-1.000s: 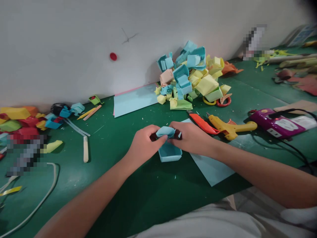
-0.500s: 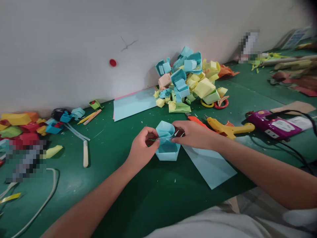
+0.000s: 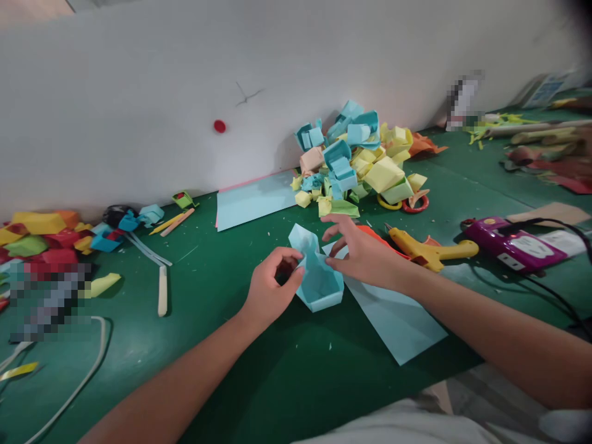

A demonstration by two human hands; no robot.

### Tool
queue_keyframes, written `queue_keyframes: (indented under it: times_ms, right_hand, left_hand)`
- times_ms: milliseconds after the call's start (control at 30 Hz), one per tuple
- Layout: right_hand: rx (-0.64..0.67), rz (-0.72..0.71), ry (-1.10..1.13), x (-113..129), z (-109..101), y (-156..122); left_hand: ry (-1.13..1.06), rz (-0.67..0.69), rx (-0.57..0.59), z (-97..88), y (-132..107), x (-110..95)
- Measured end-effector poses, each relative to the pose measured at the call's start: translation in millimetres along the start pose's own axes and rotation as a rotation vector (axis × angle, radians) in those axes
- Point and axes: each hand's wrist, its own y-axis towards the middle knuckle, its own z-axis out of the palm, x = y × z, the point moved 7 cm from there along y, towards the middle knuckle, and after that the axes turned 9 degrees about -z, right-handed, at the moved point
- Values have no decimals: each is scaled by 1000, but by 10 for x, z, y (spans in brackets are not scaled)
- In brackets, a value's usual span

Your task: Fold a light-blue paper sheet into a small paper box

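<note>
A light blue folded paper box [image 3: 324, 285] lies between my hands, its wide front part opened out and a pointed flap standing at the back. My left hand [image 3: 272, 280] pinches its left edge between thumb and fingers. On the other side, my right hand [image 3: 363, 253] has its fingers spread, with the thumb tip at or very near the box's right edge; whether it touches I cannot tell. Beneath my right wrist lies a flat light blue paper sheet [image 3: 398, 327]. An orange-red tool [image 3: 377, 239], partly covered by that hand, is just behind it.
A yellow glue gun [image 3: 428, 248] and a purple device [image 3: 513, 243] with a black cable are at the right. Folded paper pieces [image 3: 356, 160] are heaped against the wall, beside blue sheets [image 3: 254, 200]. A wooden-handled tool [image 3: 163, 290] and colourful paper boxes [image 3: 44, 237] sit left.
My right hand's fingers have come off the box and spread apart. The box's middle has opened wider and its front has turned slightly. My left hand still pinches it. The view has shifted a little.
</note>
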Motion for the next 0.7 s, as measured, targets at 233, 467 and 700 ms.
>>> queue_keyframes:
  times_ms: [233,467,700]
  right_hand:
    - [100,15,-149,65,42,-19]
    - [40,38,-221,60,-13,-16]
    - [100,58,-241,38,8,-1]
  left_hand:
    - [60,-99,-96,-94,10,61]
    - [415,-195,-64,-162,88,145]
    - [532,-201,9,-207,140,198]
